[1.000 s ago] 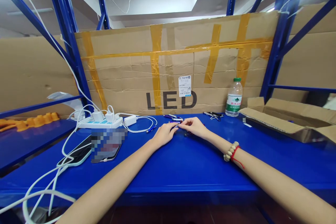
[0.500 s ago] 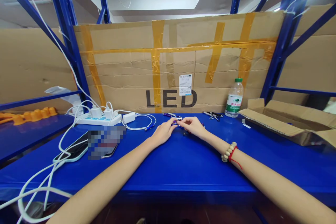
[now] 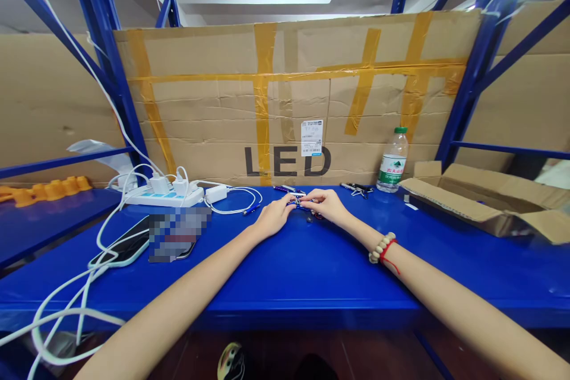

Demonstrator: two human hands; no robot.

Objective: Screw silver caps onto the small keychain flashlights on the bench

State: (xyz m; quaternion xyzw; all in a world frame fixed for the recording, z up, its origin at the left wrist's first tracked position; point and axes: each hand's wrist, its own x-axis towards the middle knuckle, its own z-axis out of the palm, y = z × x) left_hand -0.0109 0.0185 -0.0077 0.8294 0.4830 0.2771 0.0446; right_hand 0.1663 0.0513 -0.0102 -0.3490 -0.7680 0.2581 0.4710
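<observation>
My left hand (image 3: 272,217) and my right hand (image 3: 328,204) meet at the back middle of the blue shelf. Their fingertips are pinched around a small blue, shiny object (image 3: 297,204) whose kind I cannot make out; the fingers cover most of it. Just behind the hands lie some pens (image 3: 283,189), partly hidden. A single blue pen (image 3: 252,209) rests left of my left hand. Below my right hand sits a small dark piece (image 3: 309,219). Farther right, black pens and clips with silver wire handles (image 3: 357,190) lie together.
A water bottle (image 3: 392,160) stands at the back right beside an open cardboard box (image 3: 472,205). On the left are a white power strip (image 3: 146,196), a charger with coiled cable (image 3: 216,193) and phones (image 3: 127,241). A large cardboard sheet (image 3: 214,113) closes the back.
The view has tilted down slightly. Both hands stay together at the small object, with the fingers shifted a little. The small dark piece under my right hand shows more plainly.
</observation>
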